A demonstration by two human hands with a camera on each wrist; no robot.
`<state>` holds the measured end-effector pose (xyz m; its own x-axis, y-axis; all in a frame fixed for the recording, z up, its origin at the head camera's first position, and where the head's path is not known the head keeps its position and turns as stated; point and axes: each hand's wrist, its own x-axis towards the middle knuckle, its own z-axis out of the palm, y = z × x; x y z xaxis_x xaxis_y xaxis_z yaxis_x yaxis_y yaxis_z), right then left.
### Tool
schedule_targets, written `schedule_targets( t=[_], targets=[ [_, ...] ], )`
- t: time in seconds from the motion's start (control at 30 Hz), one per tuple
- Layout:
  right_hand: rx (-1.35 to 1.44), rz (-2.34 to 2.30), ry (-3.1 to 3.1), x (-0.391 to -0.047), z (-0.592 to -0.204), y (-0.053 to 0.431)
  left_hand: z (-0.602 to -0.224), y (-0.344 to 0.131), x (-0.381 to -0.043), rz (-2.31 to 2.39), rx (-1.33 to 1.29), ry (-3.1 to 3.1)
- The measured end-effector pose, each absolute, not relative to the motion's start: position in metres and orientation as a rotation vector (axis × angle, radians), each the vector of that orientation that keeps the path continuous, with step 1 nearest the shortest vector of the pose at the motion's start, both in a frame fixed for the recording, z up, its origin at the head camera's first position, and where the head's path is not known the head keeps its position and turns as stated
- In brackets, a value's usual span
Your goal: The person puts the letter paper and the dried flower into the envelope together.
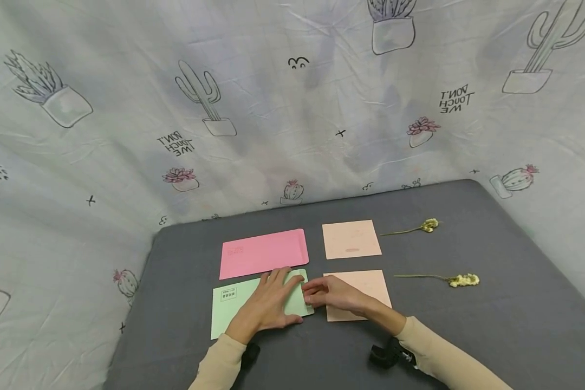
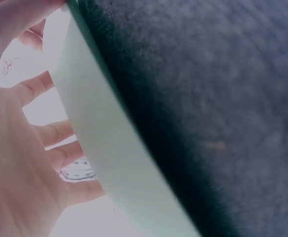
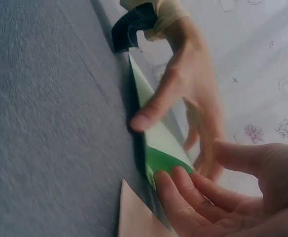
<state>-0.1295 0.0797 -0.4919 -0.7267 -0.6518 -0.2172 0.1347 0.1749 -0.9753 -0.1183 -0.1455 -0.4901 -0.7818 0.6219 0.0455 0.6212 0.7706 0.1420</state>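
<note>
A green envelope (image 1: 226,311) lies on the dark grey table, its flap end to the right. My left hand (image 1: 269,300) rests across it with fingers spread, the thumb by the near edge. At the flap end, my right hand (image 1: 333,293) curls its fingertips onto the flap; the thumb's exact contact is hidden. A darker green inner side (image 3: 163,163) of the envelope shows beside these fingertips in the right wrist view. Beneath the right forearm lies a peach card (image 1: 361,279). In the left wrist view, the envelope's edge (image 2: 99,128) runs beside the left fingers.
Behind the green envelope lies a pink envelope (image 1: 263,254). A second peach card (image 1: 352,239) is to its right. Two dried flower stems, one upper (image 1: 429,225) and one lower (image 1: 463,280), lie farther right. A printed cloth (image 1: 273,108) hangs around the table.
</note>
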Motion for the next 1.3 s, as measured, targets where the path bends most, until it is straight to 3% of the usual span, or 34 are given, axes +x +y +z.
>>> schedule_targets(
  t=[0.6, 0.83, 1.3],
  targets=[
    [-0.635, -1.371, 2.547, -0.145, -0.482, 0.155, -0.490, -0.144, -0.121, 0.253, 1.063, 2.988],
    [-0.597, -1.004, 2.966, -0.145, -0.480, 0.179, -0.489, -0.145, -0.121, 0.272, 1.057, 2.981],
    [-0.600, -0.828, 2.955, -0.140, -0.482, 0.201, -0.491, -0.143, -0.120, 0.274, 1.054, 2.971]
  ],
)
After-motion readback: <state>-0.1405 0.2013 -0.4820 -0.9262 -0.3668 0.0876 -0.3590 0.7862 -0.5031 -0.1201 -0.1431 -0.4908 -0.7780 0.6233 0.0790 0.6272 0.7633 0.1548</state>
